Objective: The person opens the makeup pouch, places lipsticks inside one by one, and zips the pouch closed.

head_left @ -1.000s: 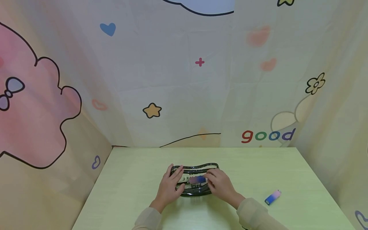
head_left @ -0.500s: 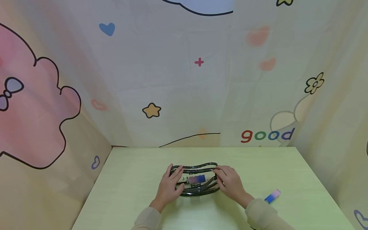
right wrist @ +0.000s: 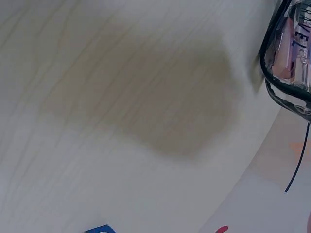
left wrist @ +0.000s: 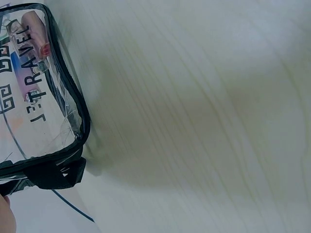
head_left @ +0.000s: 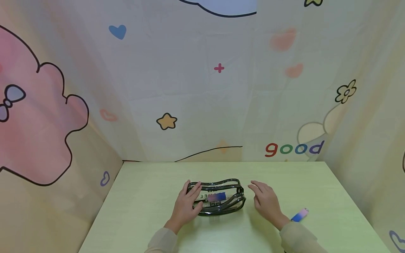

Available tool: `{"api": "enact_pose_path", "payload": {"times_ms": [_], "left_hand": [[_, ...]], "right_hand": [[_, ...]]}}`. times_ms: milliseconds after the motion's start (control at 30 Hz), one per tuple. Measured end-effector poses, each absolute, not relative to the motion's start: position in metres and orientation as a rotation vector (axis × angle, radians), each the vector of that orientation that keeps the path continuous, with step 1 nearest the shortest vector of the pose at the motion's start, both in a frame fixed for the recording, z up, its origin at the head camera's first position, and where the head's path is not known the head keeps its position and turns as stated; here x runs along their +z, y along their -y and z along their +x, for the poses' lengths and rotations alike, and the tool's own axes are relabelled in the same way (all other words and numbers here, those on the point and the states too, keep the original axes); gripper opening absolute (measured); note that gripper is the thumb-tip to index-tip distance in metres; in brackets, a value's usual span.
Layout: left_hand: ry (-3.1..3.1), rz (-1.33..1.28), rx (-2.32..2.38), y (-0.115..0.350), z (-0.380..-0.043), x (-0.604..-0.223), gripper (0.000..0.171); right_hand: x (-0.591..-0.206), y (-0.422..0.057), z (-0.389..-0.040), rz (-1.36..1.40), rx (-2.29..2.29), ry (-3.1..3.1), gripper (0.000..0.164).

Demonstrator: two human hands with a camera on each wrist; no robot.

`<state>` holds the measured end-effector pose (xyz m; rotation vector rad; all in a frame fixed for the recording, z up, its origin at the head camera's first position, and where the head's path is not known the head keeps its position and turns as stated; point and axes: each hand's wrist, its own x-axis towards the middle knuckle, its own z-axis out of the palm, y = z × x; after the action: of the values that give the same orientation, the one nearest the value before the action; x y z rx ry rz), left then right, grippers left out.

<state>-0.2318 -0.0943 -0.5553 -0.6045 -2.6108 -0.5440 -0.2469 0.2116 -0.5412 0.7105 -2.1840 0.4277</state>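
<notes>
A see-through zip pouch [head_left: 218, 213] with black trim and black lettering stands on the table, its top open. Inside lies a pink-and-blue cylinder [head_left: 218, 196] like a battery. My left hand [head_left: 185, 203] holds the pouch's left end, thumb at the near rim and fingers over the far rim. To the right of the pouch, apart from it, my right hand [head_left: 265, 200] hovers with loosely bent fingers and nothing in them. In the left wrist view the pouch [left wrist: 83, 111] shows its lettered side, with pinkish items behind the clear plastic.
A second pink-to-blue cylinder [head_left: 300, 215] lies on the table [head_left: 142, 189] beside my right wrist. Its blue end [right wrist: 101, 229] peeks in at the bottom of the right wrist view. A printed cloth [head_left: 202, 105] hangs behind the table and along both sides.
My right hand has come out of the pouch, off its right rim, and moved right, leaving the cylinder inside. My left hand has stayed at the pouch's left end.
</notes>
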Motion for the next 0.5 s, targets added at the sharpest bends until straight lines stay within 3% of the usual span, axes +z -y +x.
{"api": "enact_pose_path", "payload": {"times_ms": [500], "left_hand": [[2.612, -0.610, -0.543, 0.094, -0.230, -0.551, 0.052]], "right_hand": [[-0.571, -0.251, -0.246, 0.590, 0.358, 2.215, 0.031]]}}
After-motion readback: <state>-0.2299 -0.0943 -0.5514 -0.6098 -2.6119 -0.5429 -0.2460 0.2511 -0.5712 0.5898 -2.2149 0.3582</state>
